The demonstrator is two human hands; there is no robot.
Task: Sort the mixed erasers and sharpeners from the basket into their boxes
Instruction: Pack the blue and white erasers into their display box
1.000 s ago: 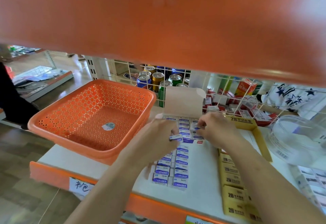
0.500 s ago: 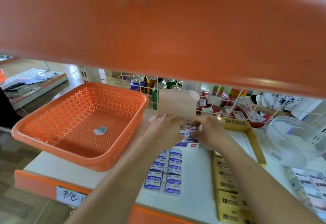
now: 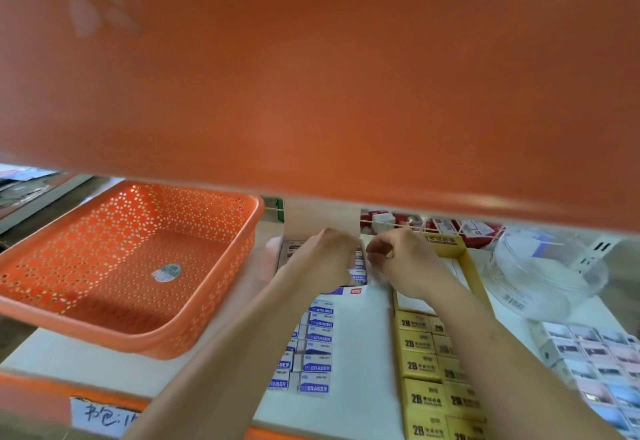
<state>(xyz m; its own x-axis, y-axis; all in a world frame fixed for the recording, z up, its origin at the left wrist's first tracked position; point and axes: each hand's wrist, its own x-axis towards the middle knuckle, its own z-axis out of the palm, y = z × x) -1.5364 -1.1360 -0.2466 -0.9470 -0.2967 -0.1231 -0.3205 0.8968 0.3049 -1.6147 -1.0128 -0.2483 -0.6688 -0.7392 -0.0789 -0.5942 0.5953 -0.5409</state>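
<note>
The orange perforated basket (image 3: pixel 207 304) stands at the left of the shelf, holding only a sticker. Behind the middle sits the open eraser box (image 3: pixel 320 220) with its lid flap up, packed with blue-and-white erasers (image 3: pixel 358 268). My left hand (image 3: pixel 320 259) and my right hand (image 3: pixel 403 263) meet over this box with fingers curled. Each pinches at an eraser in the box, though the fingertips are blurred and partly hidden. Several more erasers (image 3: pixel 317 353) lie in two rows on the shelf in front of the box.
An orange upper shelf edge (image 3: pixel 311 93) blocks the top half of the view. Right of my hands is a yellow tray (image 3: pixel 467 263) with several yellow 2B boxes (image 3: pixel 426 367). Further right are a clear plastic tub (image 3: pixel 543 277) and small packets (image 3: pixel 602 353).
Both hands moved back from the loose rows to the open box and came together over it. The view dropped, so the upper shelf covers more.
</note>
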